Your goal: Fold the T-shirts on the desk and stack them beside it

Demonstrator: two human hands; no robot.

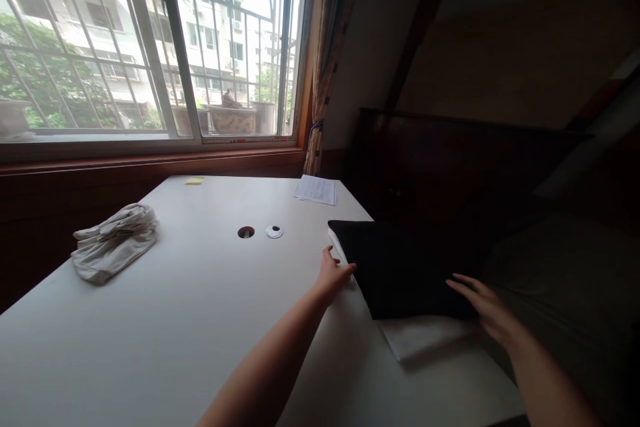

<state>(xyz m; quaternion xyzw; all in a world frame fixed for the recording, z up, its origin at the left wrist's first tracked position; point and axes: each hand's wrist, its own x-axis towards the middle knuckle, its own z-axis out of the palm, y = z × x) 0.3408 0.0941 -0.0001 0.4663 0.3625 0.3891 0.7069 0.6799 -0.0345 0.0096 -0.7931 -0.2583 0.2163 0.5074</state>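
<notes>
Black folded cloth (400,267) lies flat at the right side of the white counter (200,333), on top of a white layer (425,337) that pokes out along its left and near edges. Hands are well apart, one each side. Left hand (337,275) is at the cloth's left edge, thumb at the black rim; can't tell if it's pinching. Right hand (487,307) is at the right near corner, fingers extended and spread, not closed; contact unclear, blurred. Elsewhere: crumpled beige fabric (117,243) far left, papers (317,190) and yellow notes (194,181) at the back, round cap (274,232) just beside a cable hole (246,233).
</notes>
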